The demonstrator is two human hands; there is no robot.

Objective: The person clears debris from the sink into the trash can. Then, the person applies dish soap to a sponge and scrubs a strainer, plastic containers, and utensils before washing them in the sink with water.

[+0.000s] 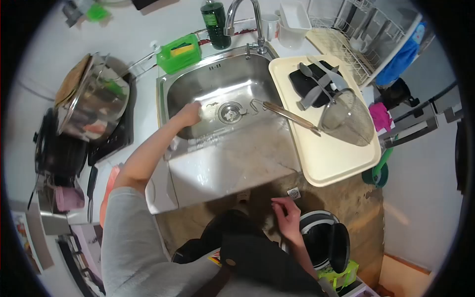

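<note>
Steel sink [185, 89] walls surround our curled left hand [188, 115], near the drain [231, 113]; whether it grips anything, we cannot tell. Working low and lightly should serve us best. Our right hand [288, 218] hangs loose, empty.

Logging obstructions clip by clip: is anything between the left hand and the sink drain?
Nothing visible blocks the way. Between the left hand and the drain lies the floor of the steel sink, with only small scraps near that path. The wooden-handled tool has its hooked end on the drain's opposite side.
</note>
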